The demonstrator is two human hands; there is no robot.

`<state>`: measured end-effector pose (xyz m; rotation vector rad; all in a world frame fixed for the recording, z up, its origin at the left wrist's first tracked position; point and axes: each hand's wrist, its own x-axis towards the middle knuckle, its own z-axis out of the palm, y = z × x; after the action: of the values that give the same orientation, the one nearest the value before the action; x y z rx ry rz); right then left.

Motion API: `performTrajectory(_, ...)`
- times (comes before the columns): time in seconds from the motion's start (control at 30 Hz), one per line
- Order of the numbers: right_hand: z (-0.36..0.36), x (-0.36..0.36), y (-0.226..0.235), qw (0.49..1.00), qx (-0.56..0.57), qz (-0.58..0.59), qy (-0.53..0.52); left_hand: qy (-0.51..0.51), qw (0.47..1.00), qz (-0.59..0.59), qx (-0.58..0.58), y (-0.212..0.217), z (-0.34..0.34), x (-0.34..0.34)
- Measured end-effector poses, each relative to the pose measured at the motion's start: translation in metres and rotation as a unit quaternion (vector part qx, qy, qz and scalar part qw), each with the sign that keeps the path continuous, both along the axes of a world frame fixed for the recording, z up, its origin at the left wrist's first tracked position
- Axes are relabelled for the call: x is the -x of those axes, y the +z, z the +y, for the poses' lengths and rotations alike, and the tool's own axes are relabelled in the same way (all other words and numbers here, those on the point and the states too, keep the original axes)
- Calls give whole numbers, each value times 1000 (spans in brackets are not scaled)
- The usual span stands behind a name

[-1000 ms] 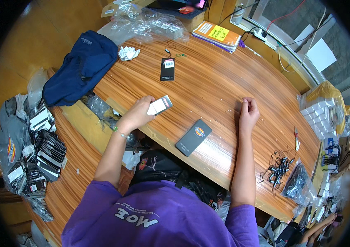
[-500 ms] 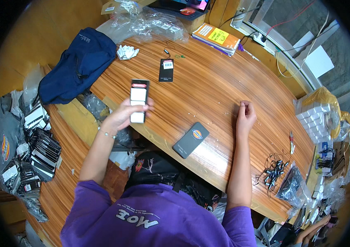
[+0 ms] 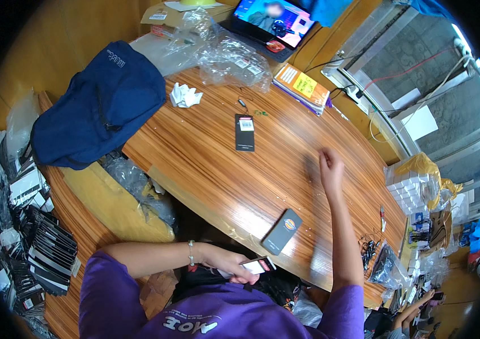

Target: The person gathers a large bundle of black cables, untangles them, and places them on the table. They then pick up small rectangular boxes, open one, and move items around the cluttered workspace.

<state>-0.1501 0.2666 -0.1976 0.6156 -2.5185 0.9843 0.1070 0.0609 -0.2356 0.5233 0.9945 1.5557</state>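
My left hand is closed around a few hang tags, black with white labels, held low over my lap just off the table's near edge. Above the tabletop, my right hand is raised with its fingers curled and pinched together; anything in them is too small to make out. Between my arms, near the edge, lies a neat stack of dark grey hang tags with a coloured logo on top. Farther back a single black hang tag with a barcode sticker and a dark string lies flat.
A navy backpack and crumpled white paper are at the far left, beside clear plastic bags. Many tags fill the left side. At right lie black strings, small pliers and white boxes. Another person's arm shows lower right.
My left hand has come down toward my lap, and its tags are now tilted sideways. The right hand stays closed, a little higher over the table. The whole view has shifted.
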Motion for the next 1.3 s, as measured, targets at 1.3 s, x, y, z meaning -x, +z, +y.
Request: performTrajectory(1.3,-193,53,-13,935,-322,-124,79,72,995,32,62,-19,1,10)
